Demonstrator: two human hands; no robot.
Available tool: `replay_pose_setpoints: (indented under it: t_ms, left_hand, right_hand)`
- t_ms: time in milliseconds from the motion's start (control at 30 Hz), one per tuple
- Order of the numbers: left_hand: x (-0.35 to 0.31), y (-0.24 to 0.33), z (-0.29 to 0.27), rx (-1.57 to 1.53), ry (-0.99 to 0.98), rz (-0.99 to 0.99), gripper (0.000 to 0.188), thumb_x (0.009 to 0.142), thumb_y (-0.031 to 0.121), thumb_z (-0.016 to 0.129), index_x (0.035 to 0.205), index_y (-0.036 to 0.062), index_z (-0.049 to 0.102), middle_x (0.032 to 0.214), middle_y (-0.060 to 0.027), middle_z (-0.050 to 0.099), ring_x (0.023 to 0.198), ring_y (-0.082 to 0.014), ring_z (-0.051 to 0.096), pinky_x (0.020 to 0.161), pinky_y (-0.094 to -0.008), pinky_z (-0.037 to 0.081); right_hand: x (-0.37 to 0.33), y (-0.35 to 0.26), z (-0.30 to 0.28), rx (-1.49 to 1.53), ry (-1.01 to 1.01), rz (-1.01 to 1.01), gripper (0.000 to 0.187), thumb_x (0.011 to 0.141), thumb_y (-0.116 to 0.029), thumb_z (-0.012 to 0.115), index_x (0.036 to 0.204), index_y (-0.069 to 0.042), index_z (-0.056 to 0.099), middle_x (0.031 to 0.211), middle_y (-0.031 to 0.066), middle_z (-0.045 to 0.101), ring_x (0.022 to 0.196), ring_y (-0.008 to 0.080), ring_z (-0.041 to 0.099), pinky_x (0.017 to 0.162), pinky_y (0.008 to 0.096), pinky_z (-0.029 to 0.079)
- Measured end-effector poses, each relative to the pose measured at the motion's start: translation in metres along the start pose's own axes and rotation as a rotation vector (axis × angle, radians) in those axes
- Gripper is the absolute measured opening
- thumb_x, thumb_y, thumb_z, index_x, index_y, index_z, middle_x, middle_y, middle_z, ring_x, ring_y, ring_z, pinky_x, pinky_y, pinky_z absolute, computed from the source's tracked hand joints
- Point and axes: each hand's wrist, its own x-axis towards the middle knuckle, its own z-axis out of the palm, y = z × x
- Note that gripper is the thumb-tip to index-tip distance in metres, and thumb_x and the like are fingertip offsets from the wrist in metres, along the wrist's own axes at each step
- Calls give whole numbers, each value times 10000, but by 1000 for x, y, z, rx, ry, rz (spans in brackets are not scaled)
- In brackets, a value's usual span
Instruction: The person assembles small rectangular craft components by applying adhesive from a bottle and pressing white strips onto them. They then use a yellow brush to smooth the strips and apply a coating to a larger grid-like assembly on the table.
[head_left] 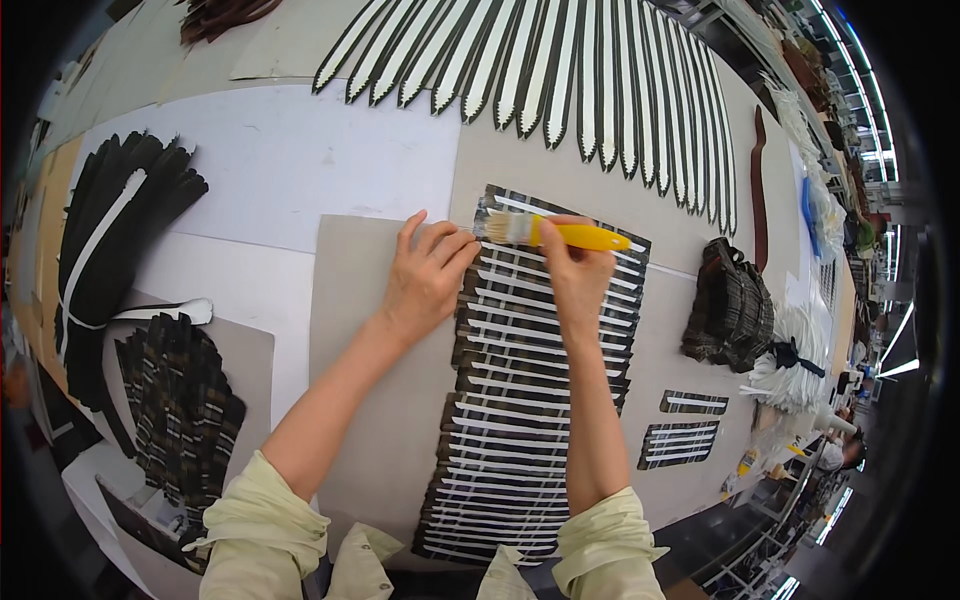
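Note:
My right hand (578, 275) is closed around the yellow handle of a flat paint brush (585, 237). The brush's pale bristles lie on the left end of the upper strips in a long column of overlapping dark plaid fabric strips (530, 345), each with a white band along it. My left hand (428, 268) is palm down, fingers spread and slightly bent. Its fingertips touch the column's left edge, just beside the bristles; the thumb is mostly hidden. Beneath the column and my left forearm lies a grey board (375, 430).
Long black-and-white pointed strips (540, 80) fan across the far side. Black strips tied in a bundle (120, 230) and a plaid pile (185, 400) sit left. Rightward are a rolled plaid bundle (728, 305), small plaid pieces (680, 445), a white bundle (795, 360) and a brown strap (759, 190).

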Motion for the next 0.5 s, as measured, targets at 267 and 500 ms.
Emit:
replay_pose_setpoints:
  t_ms: [267, 500]
  left_hand:
    - [-2, 13, -13, -171, 97, -121, 296, 770, -47, 632, 1053, 30, 669, 1095, -66, 660, 1125, -253, 591, 1136, -517, 317]
    - [-16, 13, -4, -16, -43, 24, 331, 732, -55, 650, 1053, 23, 673, 1123, -61, 658, 1140, -240, 593, 1128, -512, 333]
  right_hand:
    - [-17, -21, -22, 160, 14, 140, 153, 929, -145, 719, 983, -3, 698, 798, 9, 645, 685, 46, 533, 621, 196, 426]
    - [-24, -4, -25, -82, 73, -11, 102, 914, -109, 720, 949, -14, 708, 747, -4, 669, 663, 39, 542, 591, 195, 410]
